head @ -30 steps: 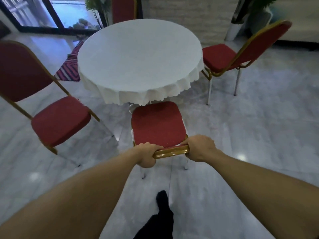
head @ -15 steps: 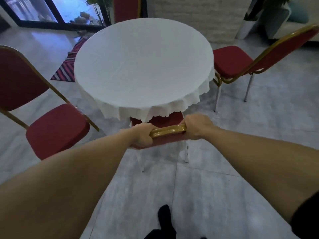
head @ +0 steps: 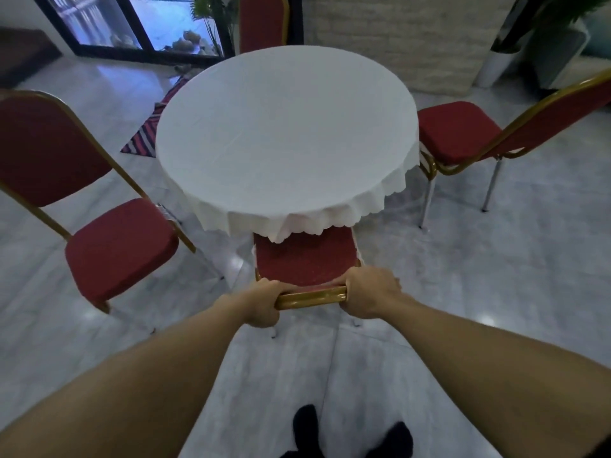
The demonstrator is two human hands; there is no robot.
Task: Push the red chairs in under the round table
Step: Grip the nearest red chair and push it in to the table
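Gold tubing is what both hands are wrapped around in the head view: the left hand and the right hand each have fingers curled tight on the top rail of the near red chair, one at either end of the rail. That chair sits straight ahead at the near edge of the round table, the front of its seat tucked beneath the scalloped hem of the white tablecloth, the back part of the seat out in the open. Off to the left, a second red chair stands clear of the table, seat angled toward it. On the right, a third red chair has its seat corner just beside the cloth's edge. Beyond the table a fourth red chair back rises upright. Black-socked feet stand on the grey marble floor. A striped rug peeks out behind the table's left side.
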